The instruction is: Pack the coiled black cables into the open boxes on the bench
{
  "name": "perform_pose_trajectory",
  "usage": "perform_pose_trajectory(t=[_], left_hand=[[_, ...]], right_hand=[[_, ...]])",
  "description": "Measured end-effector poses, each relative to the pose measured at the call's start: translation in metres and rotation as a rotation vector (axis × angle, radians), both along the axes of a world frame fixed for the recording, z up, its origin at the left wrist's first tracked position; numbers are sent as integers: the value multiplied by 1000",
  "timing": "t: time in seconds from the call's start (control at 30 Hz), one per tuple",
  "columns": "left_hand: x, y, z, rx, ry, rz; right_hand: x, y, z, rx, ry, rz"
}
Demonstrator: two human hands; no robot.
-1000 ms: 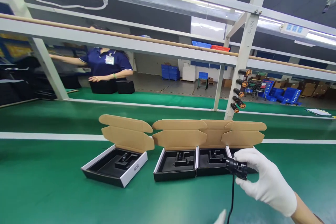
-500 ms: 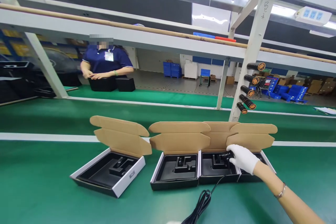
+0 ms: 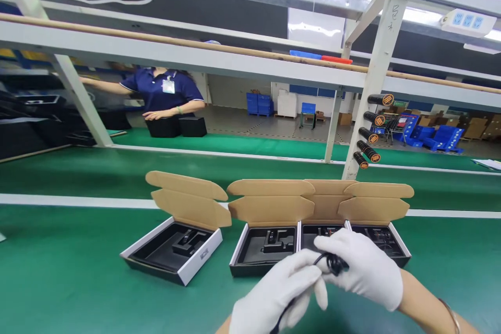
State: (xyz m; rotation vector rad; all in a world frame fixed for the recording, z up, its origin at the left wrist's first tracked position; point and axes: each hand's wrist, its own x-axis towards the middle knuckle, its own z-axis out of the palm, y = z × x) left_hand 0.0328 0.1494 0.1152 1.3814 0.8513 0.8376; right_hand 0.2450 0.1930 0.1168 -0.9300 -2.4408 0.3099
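Observation:
My left hand point(image 3: 279, 292), in a white glove, is closed around a black cable point(image 3: 335, 264), part of which shows below its palm. My right hand point(image 3: 366, 266), also gloved, grips the bunched loops of the same cable, touching my left fingertips. Both hands are in front of the third open box point(image 3: 309, 237) and partly hide it. Left of them stand an open box point(image 3: 263, 271) with a black tray and a turned open box point(image 3: 199, 261). The rightmost open box point(image 3: 403, 258) holds small dark parts that I cannot make out.
A white upright post point(image 3: 371, 83) rises behind the boxes, with several black rolls point(image 3: 368, 134) attached. Beyond the green table point(image 3: 78, 271), a person in a navy shirt point(image 3: 164, 91) stands near black boxes point(image 3: 193, 126). A beam point(image 3: 235, 60) crosses overhead.
My right hand has come out of the third box toward me and taken hold of the cable. My left hand has risen into view with the cable. The person across has stretched an arm sideways.

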Motion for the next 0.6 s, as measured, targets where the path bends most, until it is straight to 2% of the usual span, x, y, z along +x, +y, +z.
perform_pose_trajectory(t=[0.03, 0.1, 0.13, 0.17, 0.2, 0.27, 0.33, 0.4, 0.5, 0.6], left_hand=[[3, 10, 2, 107, 102, 51], [9, 35, 3, 318, 275, 214], [14, 49, 3, 388, 325, 253], [20, 61, 1, 421, 350, 236], [26, 72, 0, 416, 357, 165], [39, 88, -3, 343, 356, -26], [50, 95, -6, 261, 362, -184], [54, 100, -12, 200, 392, -287], [51, 110, -28, 218, 509, -313], [44, 119, -52, 354, 700, -208]], right_hand=[[-2, -4, 1, -57, 64, -59], [0, -1, -1, -274, 217, -198], [3, 4, -4, -379, 291, -238], [6, 10, -9, -443, 341, -254], [10, 17, -14, -450, 364, -259], [17, 28, -24, -318, 318, -267], [24, 36, -32, -162, 157, -310], [31, 43, -38, -89, -33, -364], [39, 55, -46, -39, -309, -424], [41, 70, -58, -53, -566, -451]])
